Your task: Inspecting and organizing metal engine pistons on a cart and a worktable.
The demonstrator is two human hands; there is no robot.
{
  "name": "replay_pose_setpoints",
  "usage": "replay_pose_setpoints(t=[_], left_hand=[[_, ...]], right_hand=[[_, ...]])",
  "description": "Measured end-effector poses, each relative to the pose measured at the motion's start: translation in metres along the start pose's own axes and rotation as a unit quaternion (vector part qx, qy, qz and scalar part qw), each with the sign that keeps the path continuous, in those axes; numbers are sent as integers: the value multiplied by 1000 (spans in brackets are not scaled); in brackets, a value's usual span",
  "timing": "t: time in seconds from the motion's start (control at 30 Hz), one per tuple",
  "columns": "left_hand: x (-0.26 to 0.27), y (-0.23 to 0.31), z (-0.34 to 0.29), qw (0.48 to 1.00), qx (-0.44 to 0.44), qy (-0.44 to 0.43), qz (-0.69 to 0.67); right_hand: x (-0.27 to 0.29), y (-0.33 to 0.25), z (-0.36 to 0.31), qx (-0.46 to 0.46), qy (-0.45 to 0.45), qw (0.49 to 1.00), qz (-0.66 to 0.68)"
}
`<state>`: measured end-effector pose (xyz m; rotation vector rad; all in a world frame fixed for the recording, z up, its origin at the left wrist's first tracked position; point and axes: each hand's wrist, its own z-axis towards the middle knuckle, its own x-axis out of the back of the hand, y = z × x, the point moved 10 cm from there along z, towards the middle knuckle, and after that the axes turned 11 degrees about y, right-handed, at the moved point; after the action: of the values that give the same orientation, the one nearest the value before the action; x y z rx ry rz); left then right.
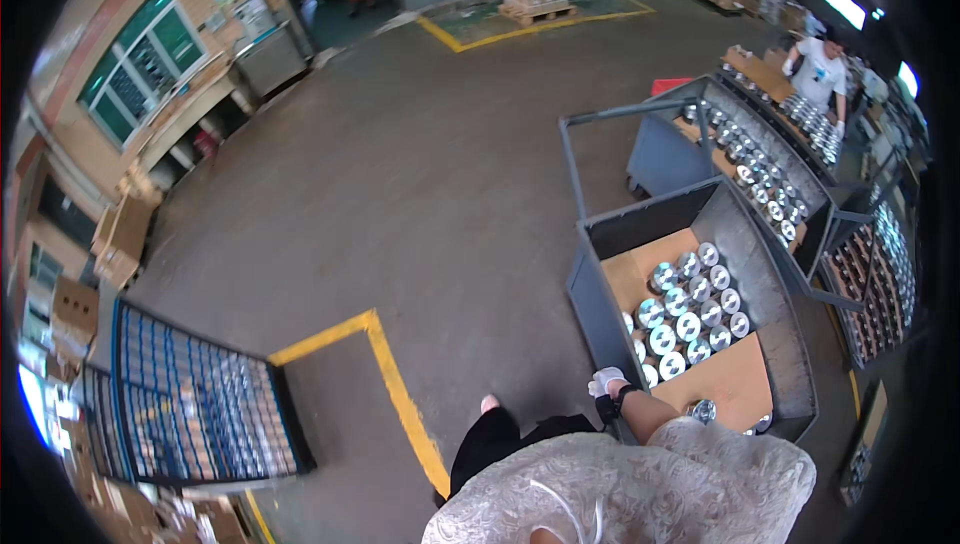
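Note:
My right hand [606, 381], in a white glove with a black band at the wrist, is at the left wall of a grey metal cart [582, 294]. Its fingers look curled over the wall's top edge. Inside the cart, rows of shiny round metal parts [688, 327] stand on brown cardboard [640, 266]. Another cardboard sheet [725, 381] covers the near part, with a single metal part [703, 411] by its left edge. My left hand is out of view.
A second cart [665, 159] with similar parts adjoins on the far right; a person [822, 74] stands beyond it. A blue wire cage [200, 394] stands at left by a yellow floor line [400, 399]. Cardboard boxes on a pallet [535, 14] are at the back.

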<state>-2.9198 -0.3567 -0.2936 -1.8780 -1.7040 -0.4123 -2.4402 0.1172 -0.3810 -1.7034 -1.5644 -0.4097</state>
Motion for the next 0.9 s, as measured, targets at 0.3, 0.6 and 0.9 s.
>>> replay_pose_setpoints(t=[0.3,0.6,0.9], left_hand=[[456,-327,365,897,144,387,-156],[637,-271,517,956,-27,290,36],[753,-361,595,969,-37,132,203]], right_hand=[[68,-173,135,390,157,907,40],[326,-302,324,99,-15,970,222],[390,-383,534,-321,-392,135,852]])
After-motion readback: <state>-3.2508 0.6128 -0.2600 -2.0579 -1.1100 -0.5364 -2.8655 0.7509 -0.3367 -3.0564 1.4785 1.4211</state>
